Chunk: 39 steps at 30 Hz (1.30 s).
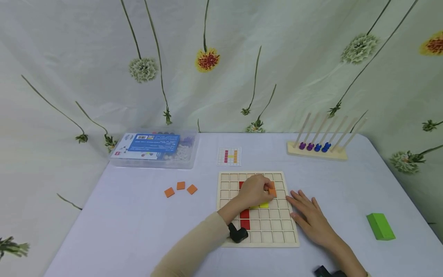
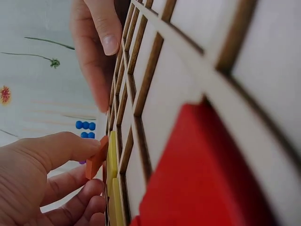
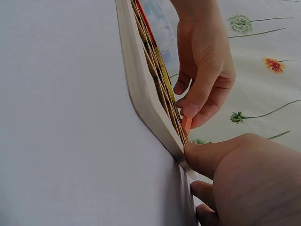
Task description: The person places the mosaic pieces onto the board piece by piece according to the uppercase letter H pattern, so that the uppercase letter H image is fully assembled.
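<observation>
In the head view, my left hand (image 1: 255,191) is over the wooden grid board (image 1: 275,236), reaching across its upper middle. Its thumb and fingers pinch a square orange tile (image 2: 96,160) close over the board's right-hand columns. Another orange piece shows just behind the fingertips, partly covered. Red tiles (image 1: 244,224) form a column in the grid, some hidden under the hand and wrist. Yellow tiles (image 1: 264,205) lie beside that column. My right hand (image 1: 313,221) rests with extended fingers along the board's right edge, thumb (image 3: 202,157) at the rim.
Three loose orange tiles (image 1: 180,186) lie left of the board. A pattern card (image 1: 229,163) sits behind it. Further back stand a clear plastic box (image 1: 187,163) and a wooden peg rack (image 1: 316,154) with beads. A green block (image 1: 380,227) lies at right.
</observation>
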Available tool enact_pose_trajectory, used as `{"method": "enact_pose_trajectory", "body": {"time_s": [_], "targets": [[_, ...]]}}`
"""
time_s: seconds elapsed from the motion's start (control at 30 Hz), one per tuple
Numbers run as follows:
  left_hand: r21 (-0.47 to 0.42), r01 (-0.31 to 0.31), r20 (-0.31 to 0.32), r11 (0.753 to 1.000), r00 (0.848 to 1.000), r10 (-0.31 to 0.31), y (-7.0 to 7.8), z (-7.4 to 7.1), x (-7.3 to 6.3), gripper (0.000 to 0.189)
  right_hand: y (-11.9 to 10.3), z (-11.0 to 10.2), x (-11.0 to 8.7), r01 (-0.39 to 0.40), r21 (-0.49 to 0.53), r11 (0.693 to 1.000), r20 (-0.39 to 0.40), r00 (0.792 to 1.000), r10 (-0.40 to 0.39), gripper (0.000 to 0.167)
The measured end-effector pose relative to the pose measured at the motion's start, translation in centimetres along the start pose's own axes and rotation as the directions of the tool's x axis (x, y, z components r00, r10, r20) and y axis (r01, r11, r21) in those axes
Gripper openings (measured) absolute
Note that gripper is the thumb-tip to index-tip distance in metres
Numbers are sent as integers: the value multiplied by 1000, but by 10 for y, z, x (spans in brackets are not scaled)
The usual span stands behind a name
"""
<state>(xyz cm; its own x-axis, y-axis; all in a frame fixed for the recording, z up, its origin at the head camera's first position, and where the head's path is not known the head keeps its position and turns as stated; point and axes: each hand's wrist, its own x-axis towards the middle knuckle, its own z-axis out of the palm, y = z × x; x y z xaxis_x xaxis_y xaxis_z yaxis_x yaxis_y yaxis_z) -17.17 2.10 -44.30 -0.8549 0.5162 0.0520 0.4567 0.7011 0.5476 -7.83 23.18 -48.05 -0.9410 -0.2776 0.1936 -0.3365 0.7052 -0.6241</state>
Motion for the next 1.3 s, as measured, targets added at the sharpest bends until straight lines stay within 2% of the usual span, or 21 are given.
{"method": "enact_pose_trajectory", "body": {"time_s": [0.17,0.47,0.6,0.7,0.8,0.9,1.03,1.17,1.3], "targets": [[44,-33,-15,999,999,33,0,4,1,16,0,-1,0,0,0,1000,4,1000,0,47],[137,-35,-18,990,999,38,2,4,1,14,-1,-1,-1,11,2,1000,-6,1000,-11,46],[157,-28,-18,987,999,32,4,-1,-2,19,-1,-1,0,2,0,1000,-3,1000,-2,46],[158,-38,-21,987,999,42,6,-11,-8,26,0,0,0,-1,-3,1000,-1,1000,1,46],[126,-51,-30,991,998,55,6,-26,-19,31,-1,0,0,4,-2,1000,-3,1000,-4,46],[52,-62,-50,997,997,65,5,-47,-34,34,-2,0,-1,11,-2,1000,-9,1000,-11,46],[-44,-80,-134,996,988,74,-4,-75,-58,37,-3,0,-1,10,3,1000,-10,1000,-10,46],[-104,-58,-252,993,967,30,-23,-98,-83,39,-2,0,-2,1,8,1000,-4,1000,-1,47],[-127,-15,-350,992,936,-30,-54,-117,-108,42,-1,0,-1,6,1,1000,-9,1000,-6,47]]}}
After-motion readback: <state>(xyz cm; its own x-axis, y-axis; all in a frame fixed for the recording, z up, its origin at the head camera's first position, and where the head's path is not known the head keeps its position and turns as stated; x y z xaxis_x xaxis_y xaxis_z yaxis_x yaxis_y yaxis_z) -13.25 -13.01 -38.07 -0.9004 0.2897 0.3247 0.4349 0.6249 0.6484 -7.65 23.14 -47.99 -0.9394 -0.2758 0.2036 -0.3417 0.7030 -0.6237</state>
